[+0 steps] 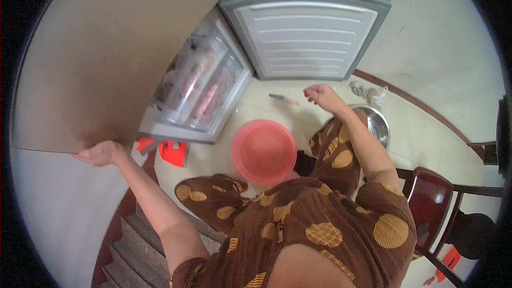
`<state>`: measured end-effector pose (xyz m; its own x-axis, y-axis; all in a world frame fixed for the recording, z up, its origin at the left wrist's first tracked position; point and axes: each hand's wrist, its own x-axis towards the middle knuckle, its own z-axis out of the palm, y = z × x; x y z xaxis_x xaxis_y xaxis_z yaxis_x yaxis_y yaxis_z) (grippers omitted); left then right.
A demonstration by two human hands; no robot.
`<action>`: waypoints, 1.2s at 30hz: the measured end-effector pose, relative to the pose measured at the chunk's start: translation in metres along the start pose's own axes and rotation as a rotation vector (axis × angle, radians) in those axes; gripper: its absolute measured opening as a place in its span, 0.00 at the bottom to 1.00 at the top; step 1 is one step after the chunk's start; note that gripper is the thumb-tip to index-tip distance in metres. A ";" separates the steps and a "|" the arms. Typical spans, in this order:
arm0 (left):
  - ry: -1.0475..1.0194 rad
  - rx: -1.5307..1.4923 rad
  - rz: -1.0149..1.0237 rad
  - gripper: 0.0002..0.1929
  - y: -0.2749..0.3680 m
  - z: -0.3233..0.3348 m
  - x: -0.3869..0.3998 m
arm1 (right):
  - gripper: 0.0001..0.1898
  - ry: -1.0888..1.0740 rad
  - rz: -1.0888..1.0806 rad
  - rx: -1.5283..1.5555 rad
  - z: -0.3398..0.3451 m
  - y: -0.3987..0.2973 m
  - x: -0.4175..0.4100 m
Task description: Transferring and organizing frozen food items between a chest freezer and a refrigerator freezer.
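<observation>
My left hand (102,154) grips the lower edge of a large grey-beige refrigerator panel (92,68) at the left. Below that panel the freezer compartment stands uncovered, and its clear-fronted drawers (210,96) hold bagged, pinkish food. The freezer door (308,36) is swung wide. My right hand (322,97) hovers above the floor, fingers curled, with nothing visible in it. A knife (284,99) lies on the floor tiles just left of that hand. Between my knees sits a pink plastic basin (264,152); its contents are unclear.
A steel bowl (378,128) sits beside my right knee, partly hidden by my arm. Crumpled plastic bags (376,95) lie by the wall. A red-orange dustpan (174,154) is near the freezer's corner. Stairs (140,248) descend at lower left; a dark wooden chair (430,208) stands right.
</observation>
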<state>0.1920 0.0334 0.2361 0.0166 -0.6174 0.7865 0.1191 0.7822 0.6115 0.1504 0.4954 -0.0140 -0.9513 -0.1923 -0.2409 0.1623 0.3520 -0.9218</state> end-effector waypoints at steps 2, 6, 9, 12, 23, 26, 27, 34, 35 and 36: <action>-0.031 -0.037 -0.007 0.36 0.006 -0.009 0.008 | 0.18 -0.014 -0.038 -0.015 0.002 -0.010 0.004; -0.108 -0.152 -0.034 0.33 0.004 -0.012 0.014 | 0.17 -0.010 -0.044 0.011 -0.004 -0.022 0.007; -0.144 -0.268 -0.085 0.30 -0.012 -0.026 0.012 | 0.16 0.063 -0.085 0.123 -0.018 -0.032 -0.009; -0.022 -0.020 -0.092 0.23 -0.045 -0.048 -0.031 | 0.16 0.147 -0.065 0.157 -0.040 -0.030 -0.034; -1.586 0.184 -1.079 0.16 -0.048 -0.146 -0.298 | 0.19 0.069 0.037 0.129 0.020 -0.043 -0.025; -1.673 0.183 -1.213 0.16 -0.075 -0.168 -0.339 | 0.19 -0.099 0.160 -0.185 0.081 -0.007 0.029; -1.784 0.202 -1.090 0.16 -0.081 -0.177 -0.344 | 0.18 -0.158 0.292 -0.244 0.103 0.017 0.039; -1.826 0.399 -1.222 0.13 -0.081 -0.193 -0.334 | 0.15 -0.595 0.500 -0.456 0.199 0.221 0.007; -1.782 0.369 -1.290 0.13 -0.074 -0.192 -0.333 | 0.16 -0.515 0.569 -0.377 0.200 0.218 0.002; -1.739 0.334 -1.356 0.13 -0.071 -0.192 -0.334 | 0.17 -0.429 0.639 -0.299 0.199 0.216 -0.003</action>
<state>0.3689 0.1680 -0.0861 -0.5550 -0.1280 -0.8219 -0.8279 0.1814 0.5307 0.2409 0.3900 -0.2728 -0.5063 -0.1841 -0.8425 0.5042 0.7294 -0.4624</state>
